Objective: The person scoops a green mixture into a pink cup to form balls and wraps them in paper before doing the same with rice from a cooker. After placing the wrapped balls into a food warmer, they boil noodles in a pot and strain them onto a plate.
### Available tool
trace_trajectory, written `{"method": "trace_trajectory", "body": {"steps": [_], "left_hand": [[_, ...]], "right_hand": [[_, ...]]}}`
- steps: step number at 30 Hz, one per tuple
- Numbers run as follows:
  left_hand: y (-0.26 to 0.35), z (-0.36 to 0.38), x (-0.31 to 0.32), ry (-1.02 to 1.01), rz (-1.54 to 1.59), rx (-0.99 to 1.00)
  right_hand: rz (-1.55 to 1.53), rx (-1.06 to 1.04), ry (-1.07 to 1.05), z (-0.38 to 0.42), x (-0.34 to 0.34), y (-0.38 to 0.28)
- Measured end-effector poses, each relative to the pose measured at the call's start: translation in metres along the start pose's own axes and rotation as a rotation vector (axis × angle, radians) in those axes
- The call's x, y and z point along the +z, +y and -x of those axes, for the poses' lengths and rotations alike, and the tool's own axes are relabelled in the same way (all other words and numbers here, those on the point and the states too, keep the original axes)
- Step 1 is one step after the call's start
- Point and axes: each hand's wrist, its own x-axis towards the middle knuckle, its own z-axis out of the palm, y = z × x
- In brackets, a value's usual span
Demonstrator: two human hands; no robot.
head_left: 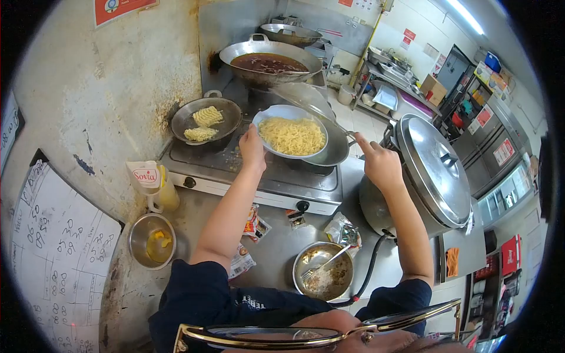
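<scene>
My left hand (252, 148) grips the rim of a white bowl (272, 110) over the stove. Pale yellow cooked noodles (293, 136) fill the bowl. In my right hand (381, 163) is the handle of a see-through, rounded strainer (303, 99), tilted just behind the bowl; its mesh is too faint to make out well. Beneath both sits a wok (335, 150) on the right burner, partly hidden by the bowl. Two blocks of instant noodles (207, 116) lie in a smaller wok (176, 125) on the left burner.
A large lidded pot (432, 167) stands right of the stove. Behind is a big wok of dark red liquid (268, 63). Nearer me are a steel bowl with a fork (323, 270), torn packets (344, 230), a bowl with egg (158, 244) and a jug (165, 194).
</scene>
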Motion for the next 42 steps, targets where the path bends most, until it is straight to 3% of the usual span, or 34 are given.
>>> {"method": "trace_trajectory", "body": {"steps": [4,10,12,13,15,17,19,21,23,26,27,28,29,30,31,32,33,39,42], "left_hand": [[0.004,0.006,0.005,0.014,0.01,0.001],[0.0,0.011,0.006,0.059,0.055,-0.019],[-0.001,0.012,0.004,0.086,0.056,-0.034],[-0.002,0.011,0.0,0.067,0.071,-0.023],[-0.004,0.009,-0.005,0.047,0.077,-0.018],[-0.004,0.011,-0.008,0.083,0.105,-0.005],[0.0,0.013,-0.012,0.079,0.109,-0.001],[0.001,0.013,-0.02,0.065,0.109,-0.001],[0.002,0.013,-0.034,-0.016,0.039,0.105],[0.011,0.036,-0.046,-0.068,-0.063,0.105],[0.012,0.045,-0.05,-0.08,-0.111,0.04],[0.013,0.061,-0.048,-0.115,-0.116,-0.017],[0.013,0.079,-0.046,-0.148,-0.125,-0.08],[0.006,0.094,-0.046,-0.208,-0.155,-0.141],[-0.005,0.113,-0.044,-0.228,-0.177,-0.191],[-0.016,0.133,-0.041,-0.279,-0.159,-0.305],[-0.028,0.153,-0.039,-0.324,-0.135,-0.41],[-0.155,0.31,0.0,-0.49,-0.327,-0.741],[-0.255,0.38,0.009,-0.585,-0.299,-0.865]], "right_hand": [[0.053,0.009,0.045,0.0,-0.007,0.005],[-0.133,0.067,0.143,0.006,0.017,0.007],[-0.934,0.434,0.125,0.002,0.03,0.006],[-0.936,0.434,0.122,0.0,0.023,0.007],[-1.493,0.969,-0.131,-0.005,0.003,0.009],[-1.453,1.003,-0.089,0.007,0.049,0.022],[-0.555,0.604,0.163,0.024,0.101,0.029],[-0.194,0.576,-0.209,0.028,0.083,0.013],[-0.209,0.545,-0.275,0.042,0.095,0.009],[-0.651,0.658,0.174,0.058,0.14,0.007],[-1.228,0.977,0.09,0.047,0.126,0.006],[-1.559,1.173,0.046,0.033,0.079,-0.001],[-1.617,1.209,0.022,0.028,0.065,0.004],[-1.975,1.238,-0.012,0.03,0.048,0.016],[-2.081,1.251,-0.008,0.03,0.032,0.02],[-2.336,1.097,-0.112,0.04,0.022,0.033],[-2.444,1.102,-0.111,0.045,0.0,0.035],[-2.317,1.06,-0.196,0.14,-0.134,0.044],[-2.199,1.07,-0.254,0.204,-0.173,0.051]]}}
